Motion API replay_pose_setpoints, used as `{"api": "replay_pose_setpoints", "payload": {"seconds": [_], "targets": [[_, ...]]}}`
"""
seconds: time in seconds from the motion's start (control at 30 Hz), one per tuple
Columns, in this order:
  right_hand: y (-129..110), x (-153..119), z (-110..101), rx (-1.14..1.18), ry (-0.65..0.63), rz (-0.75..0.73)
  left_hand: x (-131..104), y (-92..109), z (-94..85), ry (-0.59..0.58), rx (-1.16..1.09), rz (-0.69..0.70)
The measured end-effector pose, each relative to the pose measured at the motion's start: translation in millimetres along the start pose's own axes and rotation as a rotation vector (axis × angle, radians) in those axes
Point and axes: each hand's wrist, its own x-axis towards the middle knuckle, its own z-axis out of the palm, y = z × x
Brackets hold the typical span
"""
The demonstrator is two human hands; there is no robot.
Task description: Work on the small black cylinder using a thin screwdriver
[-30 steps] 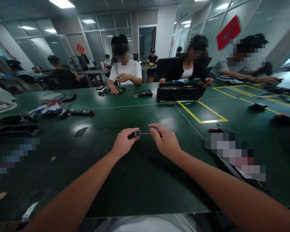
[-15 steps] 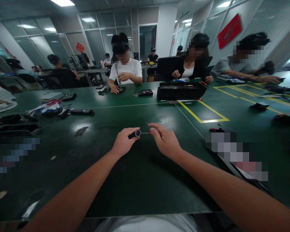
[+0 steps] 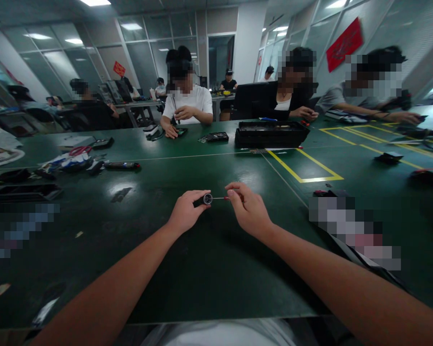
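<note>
My left hand (image 3: 186,210) grips a small dark cylindrical part (image 3: 207,198) between thumb and fingers, its round, ringed end facing me. My right hand (image 3: 250,205) is closed on a screwdriver (image 3: 226,198) with a red handle, most of which the fingers cover. The thin metal shaft points left and meets the side of the cylinder, or lies just against it; I cannot tell which. Both hands are held above the green table (image 3: 187,283).
A long black open case (image 3: 272,135) stands toward the far side. Left lie a dark pen-like tool (image 3: 121,166), a tangle of cables (image 3: 72,161) and a black tray (image 3: 23,193). A blurred-out flat object (image 3: 353,235) lies right. Co-workers (image 3: 189,103) sit opposite.
Both hands have shifted very slightly right with the cylinder and screwdriver. Across the table, one co-worker has drawn both hands together.
</note>
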Motion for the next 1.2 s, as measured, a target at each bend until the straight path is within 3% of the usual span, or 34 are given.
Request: {"api": "replay_pose_setpoints", "payload": {"seconds": [0.17,0.9,1.07,1.2], "targets": [[5,0,2,0.051,0.029,-0.070,0,-3,-0.3,0.028,-0.003,0.011],[1,1,-1,-0.030,-0.071,0.000,0,-5,-0.2,0.021,0.002,-0.004],[6,1,6,0.179,0.050,0.067,0,-2,-1.4,0.038,0.000,-0.012],[17,11,11,0.532,0.139,0.276,1,4,-3.2,0.049,0.059,0.091]]}}
